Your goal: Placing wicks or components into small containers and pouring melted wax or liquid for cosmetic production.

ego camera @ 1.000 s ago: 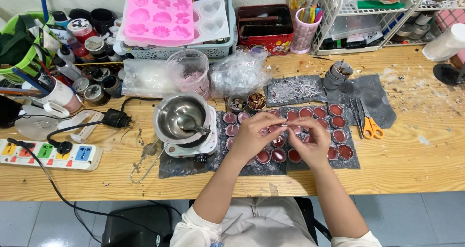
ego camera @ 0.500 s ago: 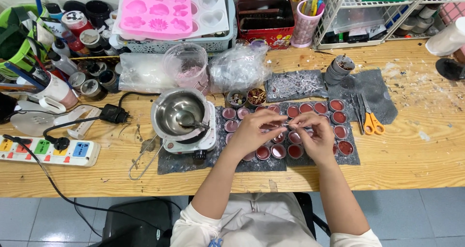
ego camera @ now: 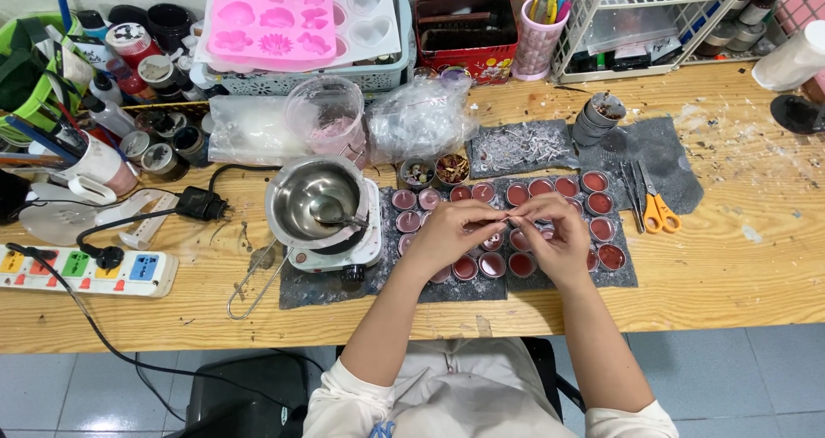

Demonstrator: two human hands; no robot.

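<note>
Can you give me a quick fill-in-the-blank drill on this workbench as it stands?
1. The left hand and right hand meet above the small round tins filled with ____ wax.
2. The scissors have ____ handles.
3. The metal pot sits to the ____ of the tins.

Missing words: red; orange; left

Pink flower-pattern silicone mould (ego camera: 273, 17), orange-handled scissors (ego camera: 657, 206), small round tins of dark red wax (ego camera: 595, 181), grey felt mat (ego camera: 670, 159), white power strip with coloured switches (ego camera: 86, 270), pink pen cup (ego camera: 537, 47)
</note>
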